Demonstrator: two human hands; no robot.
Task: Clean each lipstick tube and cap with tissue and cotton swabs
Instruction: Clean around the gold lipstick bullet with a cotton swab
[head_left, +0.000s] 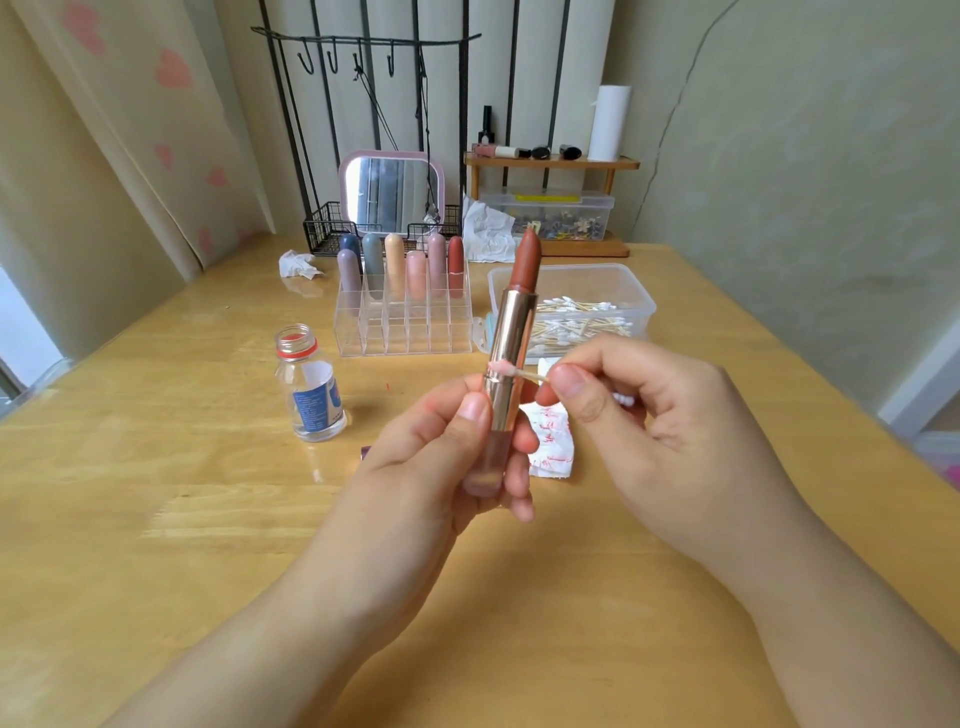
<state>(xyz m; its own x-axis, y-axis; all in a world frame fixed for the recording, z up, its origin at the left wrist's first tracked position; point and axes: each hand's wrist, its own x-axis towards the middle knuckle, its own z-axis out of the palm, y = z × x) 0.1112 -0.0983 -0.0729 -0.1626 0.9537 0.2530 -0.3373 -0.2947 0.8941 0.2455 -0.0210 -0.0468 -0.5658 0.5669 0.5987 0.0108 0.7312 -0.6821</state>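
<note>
An uncapped lipstick tube (506, 358), its brownish-red stick wound out, is held nearly upright above the middle of the table (156, 493). Its lower barrel is gripped by the left hand (441, 457), thumb in front and fingers curled behind. A cotton swab (511, 370) is pinched between thumb and forefinger of the right hand (639, 415), at 3 o'clock from the tube, and its pink-stained tip is pressed against the metallic collar. A folded tissue (550, 447) marked with red smears lies on the table just behind the hands. At 12 o'clock, a clear box of cotton swabs (571, 312) is seen, and at 11 o'clock a clear acrylic organizer (405, 322) in which seven capped lipsticks (395, 265) stand. An open small bottle (310, 384) stands at 9 o'clock. Farther back, a crumpled tissue (297, 264) and a pink-framed mirror (392, 192) are seen.
</note>
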